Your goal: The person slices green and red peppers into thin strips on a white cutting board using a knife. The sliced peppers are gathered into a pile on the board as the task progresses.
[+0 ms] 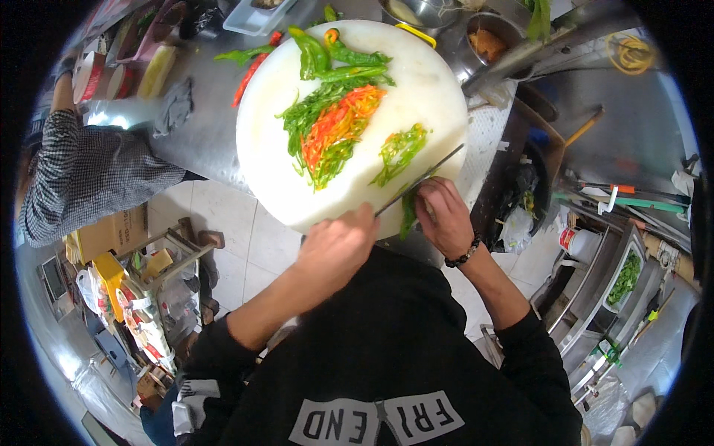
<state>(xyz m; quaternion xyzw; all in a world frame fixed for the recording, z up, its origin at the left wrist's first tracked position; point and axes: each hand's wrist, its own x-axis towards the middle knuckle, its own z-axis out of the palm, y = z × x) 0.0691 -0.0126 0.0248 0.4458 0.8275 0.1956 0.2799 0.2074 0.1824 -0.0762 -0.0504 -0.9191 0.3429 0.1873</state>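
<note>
Head view: one round white board; at its near edge, one knife, left hand curled tight round its grip end, and one green pepper, right hand bunched, fingertips pressed on it beside the blade. Board's middle: one pile of red-orange and green shreds, smaller green shreds to its right; board's far side: whole peppers.

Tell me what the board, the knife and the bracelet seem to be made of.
Board: probably plastic, smooth and dull white; no wood grain shows.
Knife: likely a steel blade, showing as a thin grey strip; its finish is hard to judge at this angle. The left hand covers the handle.
Bracelet: dark, rounded beads; stone, glass or plastic, I can't tell.
</note>
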